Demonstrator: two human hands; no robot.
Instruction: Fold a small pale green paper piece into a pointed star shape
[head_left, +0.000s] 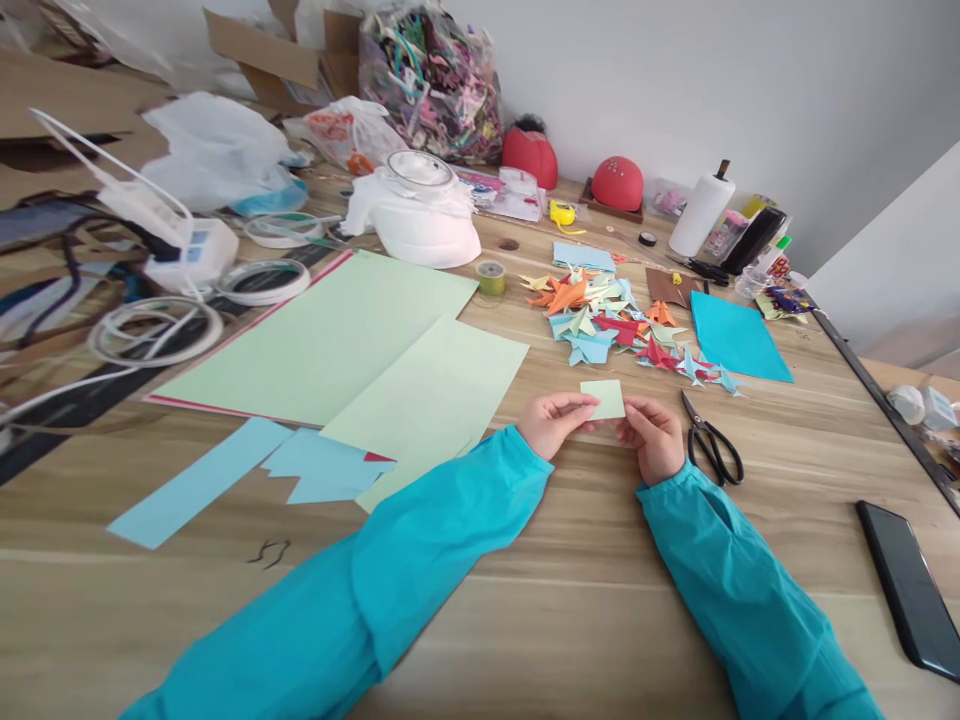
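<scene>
A small pale green square of paper [603,397] is held up just above the table between both hands. My left hand [553,422] pinches its left edge, and my right hand [654,436] closes on its lower right corner. Black-handled scissors [714,442] lie beside my right hand. Beyond the hands is a pile of folded paper cranes [592,322] in orange, blue, red and pale green. Large pale green sheets [442,380] spread out to the left of my left hand, with blue paper pieces [202,485] nearer to me.
A phone [911,585] lies at the right. A bright blue sheet [739,335] and a spool of thread [491,278] sit farther back. Coiled white cables [156,332] and a white power strip [191,255] occupy the left side. Bags and a cardboard box [281,60] line the back.
</scene>
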